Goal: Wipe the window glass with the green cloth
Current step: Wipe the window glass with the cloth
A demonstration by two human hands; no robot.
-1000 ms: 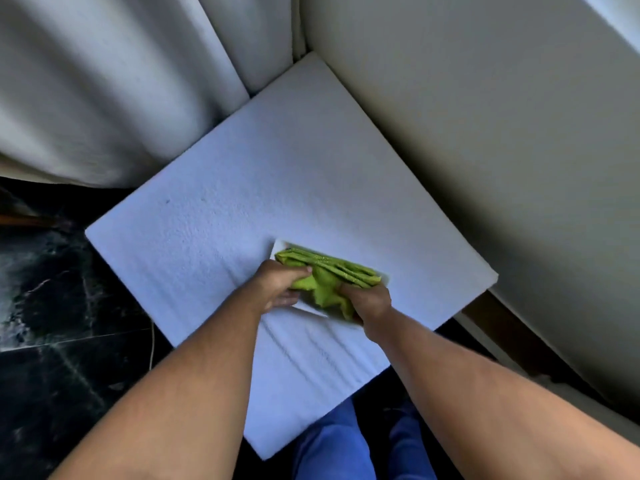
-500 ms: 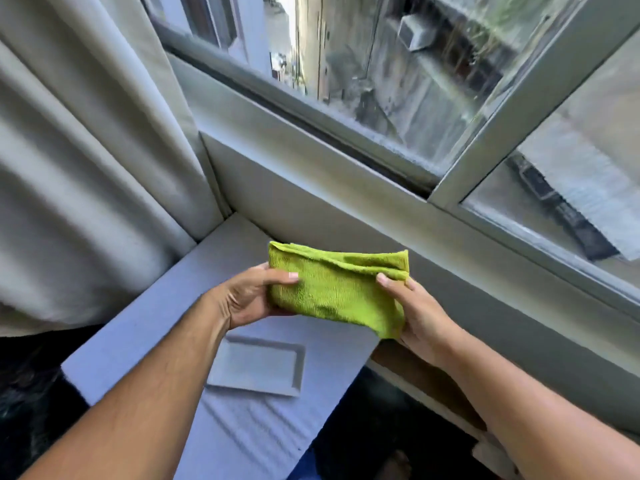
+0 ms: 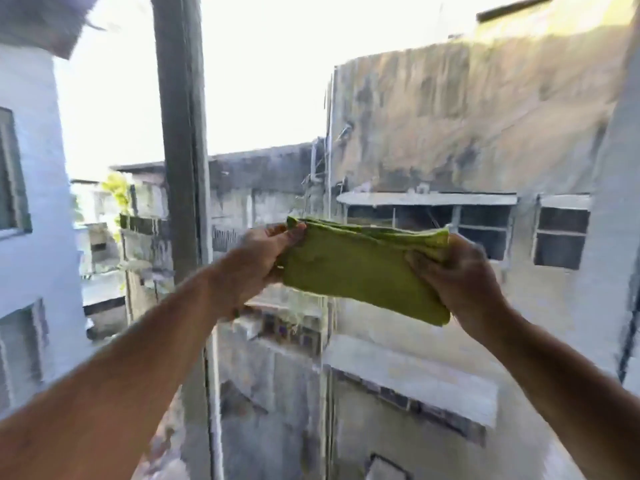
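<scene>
**Green cloth held up between two hands in front of the window**

Green and folded, the cloth (image 3: 360,271) hangs in the air between both hands, in the middle of the view and a little to the right. It is folded into a long flat shape with several layers visible along its top edge. The lower right corner hangs lower than the left one.

The left hand (image 3: 263,261) pinches the left end of the cloth, with the thumb on the near side and the fingers closed around the upper corner. The right hand (image 3: 457,271) grips the right end; its fingers are curled over the near face of the cloth and pressed on it. Both forearms are bare and reach up from the near bottom corners of the view.

Behind the cloth is the window glass (image 3: 433,116). I cannot tell if the cloth touches the glass or is only held near it. A dark vertical frame bar (image 3: 181,133) stands left of the hands. Through the glass, far away, stained concrete buildings (image 3: 485,109) with small windows are visible on the right, and a pale blue building (image 3: 31,168) on the left. The sky above is very bright. The whole picture is somewhat blurred.
</scene>
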